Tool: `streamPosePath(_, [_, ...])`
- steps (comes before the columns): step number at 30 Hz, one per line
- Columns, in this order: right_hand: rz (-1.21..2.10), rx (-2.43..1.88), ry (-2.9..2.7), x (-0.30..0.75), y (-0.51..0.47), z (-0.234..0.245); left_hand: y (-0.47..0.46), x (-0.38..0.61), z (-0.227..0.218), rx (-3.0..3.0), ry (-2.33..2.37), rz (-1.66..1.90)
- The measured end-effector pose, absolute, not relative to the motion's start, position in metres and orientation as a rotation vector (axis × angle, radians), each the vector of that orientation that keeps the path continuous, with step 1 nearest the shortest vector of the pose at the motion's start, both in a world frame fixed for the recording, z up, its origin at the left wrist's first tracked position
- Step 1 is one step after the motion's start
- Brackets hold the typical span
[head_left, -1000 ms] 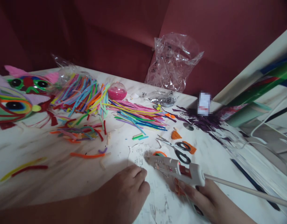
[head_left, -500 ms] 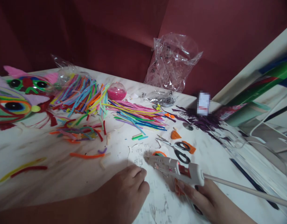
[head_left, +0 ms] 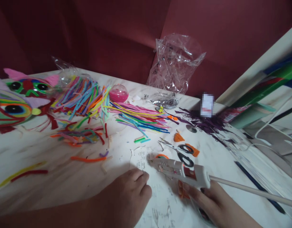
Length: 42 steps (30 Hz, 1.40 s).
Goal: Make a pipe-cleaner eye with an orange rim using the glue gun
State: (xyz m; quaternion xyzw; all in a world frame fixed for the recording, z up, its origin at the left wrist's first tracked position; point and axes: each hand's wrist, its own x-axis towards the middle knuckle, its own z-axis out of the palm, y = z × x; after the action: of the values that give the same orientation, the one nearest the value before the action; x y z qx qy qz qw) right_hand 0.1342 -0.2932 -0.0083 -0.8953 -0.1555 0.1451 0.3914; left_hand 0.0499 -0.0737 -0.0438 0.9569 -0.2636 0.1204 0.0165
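My right hand [head_left: 214, 202] is wrapped round the handle of a white hot glue gun [head_left: 198, 174]. Its glue stick [head_left: 245, 189] runs out of the back, and the blurred nozzle points left above a sheet of paper with handwriting [head_left: 157, 207]. My left hand [head_left: 133, 191] rests at the paper's left edge with its fingers curled in; whatever they may hold is hidden. Behind the nozzle shows part of a round orange and green piece [head_left: 163, 156]. Scissors with black handles [head_left: 179, 147] lie just beyond the gun. An orange piece [head_left: 183, 190] shows below the gun, beside my right fingers.
Colourful pipe cleaners [head_left: 81, 95] lie in piles across the back. Two decorated cat-face masks [head_left: 11, 109] sit at the left. A pink-based clear dome [head_left: 119, 94], a clear plastic bag [head_left: 174, 66], purple strands [head_left: 205, 122] and a dark pen-like stick [head_left: 257, 185] are also around.
The glue gun and my right hand have shifted slightly right and down. My left hand has stayed in nearly the same place.
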Motion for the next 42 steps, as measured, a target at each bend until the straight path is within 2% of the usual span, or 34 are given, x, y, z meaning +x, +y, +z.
streamPosePath(5, [0.353,-2.147,-0.335,0.140,-0.294,0.001,-0.069,0.052,-0.041,2.783,-0.726,0.386])
streamPosePath(10, [0.382,-1.993,-0.409,0.153,-0.302,0.011,-0.050,0.071,-0.033,2.397,-0.333,0.491])
streamPosePath(15, [0.298,-1.947,-0.222,0.157,-0.312,0.020,-0.041,0.089,-0.028,2.294,0.092,0.299])
streamPosePath(20, [0.266,-1.813,-0.210,0.155,-0.321,0.020,-0.048,0.092,-0.019,2.141,0.216,0.182])
streamPosePath(23, [0.338,-1.800,-0.305,0.155,-0.326,0.008,-0.052,0.097,-0.018,2.237,0.175,0.165])
streamPosePath(29, [0.517,-1.716,-0.422,0.160,-0.334,-0.020,-0.057,0.109,-0.035,2.618,-0.130,0.383])
streamPosePath(35, [0.547,-1.701,-0.359,0.158,-0.339,-0.022,-0.057,0.107,-0.042,2.721,-0.366,0.574])
streamPosePath(42, [0.456,-1.686,-0.434,0.159,-0.344,-0.018,-0.058,0.107,-0.042,2.749,-0.515,0.598])
